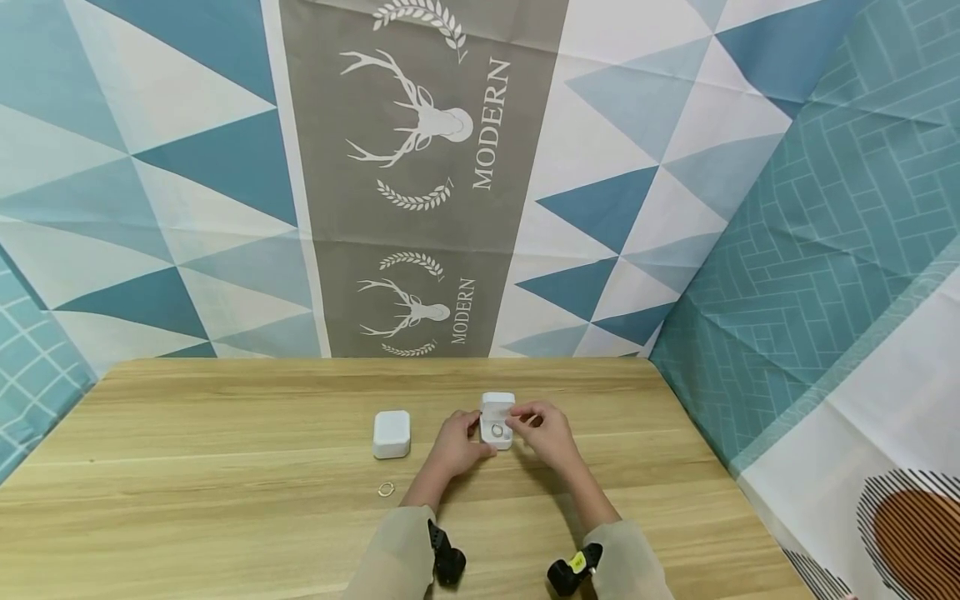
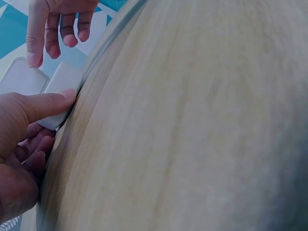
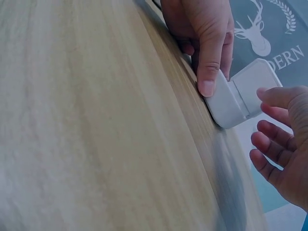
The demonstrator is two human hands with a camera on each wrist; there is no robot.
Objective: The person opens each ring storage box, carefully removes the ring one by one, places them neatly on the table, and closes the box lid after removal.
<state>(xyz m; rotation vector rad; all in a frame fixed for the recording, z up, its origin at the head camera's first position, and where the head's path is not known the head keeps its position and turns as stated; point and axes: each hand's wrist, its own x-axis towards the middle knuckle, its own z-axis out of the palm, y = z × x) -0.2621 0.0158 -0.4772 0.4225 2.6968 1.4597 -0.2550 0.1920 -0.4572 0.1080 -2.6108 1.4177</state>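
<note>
Gripping with left fingers (image 2: 50,104) an open white box (image 1: 502,444) containing a ring (image 1: 497,431); holding right fingers (image 3: 276,97) at its lid (image 1: 497,398); cannot tell if pinching it.

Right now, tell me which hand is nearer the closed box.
Left. The left hand, holding the open box, is right of the closed box; the right hand is farther right.

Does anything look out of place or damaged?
The wall cloth hangs sideways: its deer heads and lettering are turned on their side. A loose ring lies on the table, though another ring sits in the open box. Nothing looks damaged.
</note>
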